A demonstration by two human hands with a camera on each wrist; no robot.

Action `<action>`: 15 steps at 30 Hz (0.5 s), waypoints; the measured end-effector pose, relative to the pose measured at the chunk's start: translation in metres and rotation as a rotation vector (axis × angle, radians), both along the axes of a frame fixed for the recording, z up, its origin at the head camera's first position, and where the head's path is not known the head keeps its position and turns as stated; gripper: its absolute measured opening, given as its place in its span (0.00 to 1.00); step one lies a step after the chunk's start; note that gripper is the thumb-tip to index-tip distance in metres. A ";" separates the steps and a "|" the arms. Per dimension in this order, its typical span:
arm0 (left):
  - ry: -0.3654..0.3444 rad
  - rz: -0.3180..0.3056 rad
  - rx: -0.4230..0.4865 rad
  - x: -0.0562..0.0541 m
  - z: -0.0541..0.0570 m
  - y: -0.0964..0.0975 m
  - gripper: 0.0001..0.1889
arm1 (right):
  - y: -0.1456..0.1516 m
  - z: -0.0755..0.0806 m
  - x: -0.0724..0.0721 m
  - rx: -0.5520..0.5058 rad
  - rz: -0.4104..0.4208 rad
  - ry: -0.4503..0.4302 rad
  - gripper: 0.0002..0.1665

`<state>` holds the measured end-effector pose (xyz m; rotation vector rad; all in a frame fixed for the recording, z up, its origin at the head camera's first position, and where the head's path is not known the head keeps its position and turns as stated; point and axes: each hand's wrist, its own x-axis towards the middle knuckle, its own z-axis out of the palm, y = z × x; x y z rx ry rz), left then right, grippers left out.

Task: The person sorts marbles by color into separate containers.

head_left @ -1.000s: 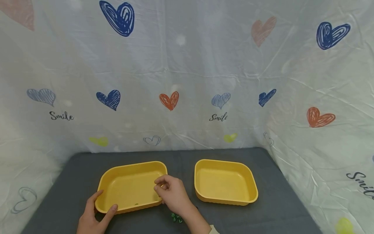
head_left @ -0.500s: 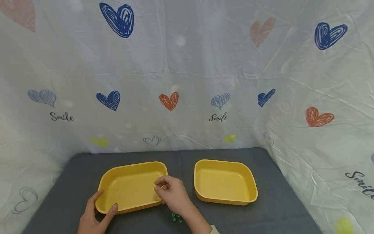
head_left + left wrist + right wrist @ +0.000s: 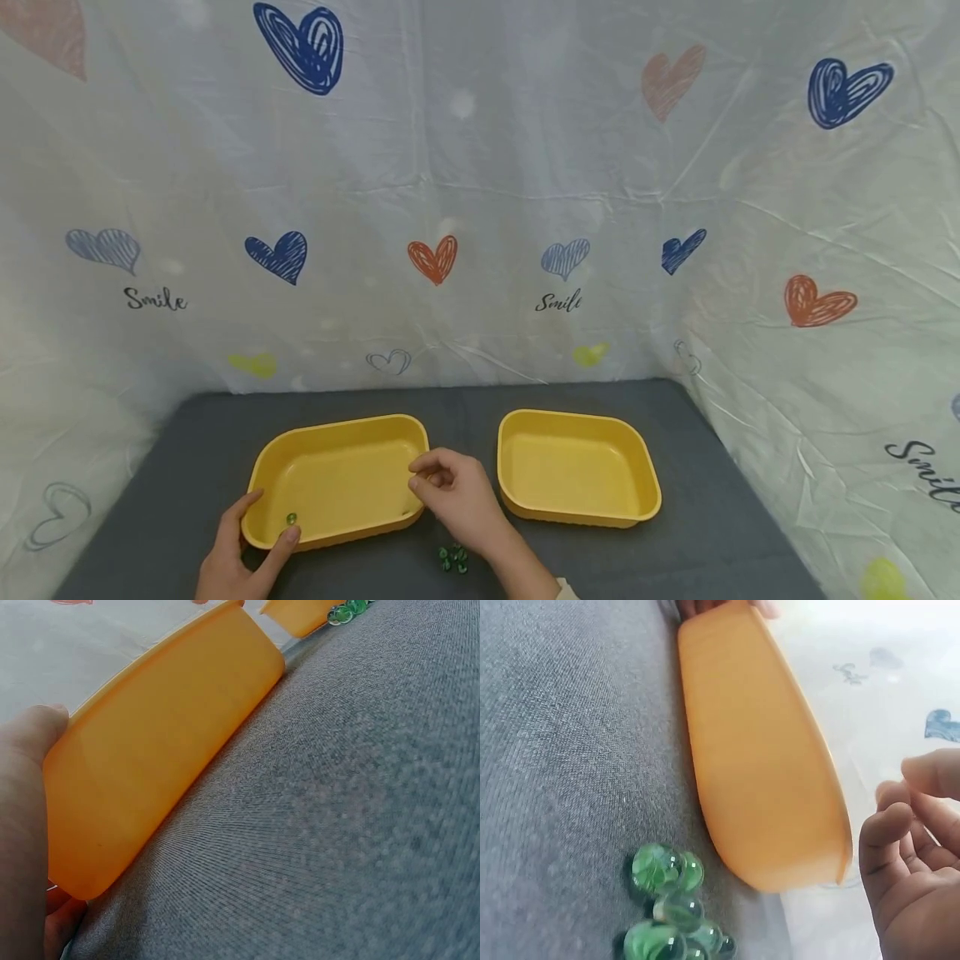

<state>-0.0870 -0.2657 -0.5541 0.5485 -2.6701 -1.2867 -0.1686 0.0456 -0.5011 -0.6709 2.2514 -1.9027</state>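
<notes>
So, tray (image 3: 345, 479) w/in L grip (image 3: 236, 550)

Cloth-textured dark grey tabletop (image 3: 630, 571) with the objects resting directly on it. Landmark: the left yellow tray (image 3: 341, 483). The right yellow tray (image 3: 577, 467) stands to the right of the landmark, apart from it. A cluster of green marbles (image 3: 679, 909) lies near the landmark's right end, toward the viewer.
</notes>
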 end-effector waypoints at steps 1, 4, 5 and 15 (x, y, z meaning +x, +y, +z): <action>0.001 0.001 -0.001 0.000 0.000 0.001 0.55 | 0.003 0.000 0.001 -0.011 0.001 -0.003 0.11; 0.009 -0.002 -0.006 0.000 0.001 0.001 0.54 | 0.010 0.000 0.004 -0.007 0.003 -0.012 0.12; 0.016 -0.004 -0.011 0.001 0.001 0.001 0.54 | 0.012 -0.001 0.005 0.000 0.002 -0.013 0.12; 0.016 -0.005 -0.020 0.001 0.000 -0.001 0.54 | 0.033 -0.013 0.013 0.112 -0.041 -0.025 0.06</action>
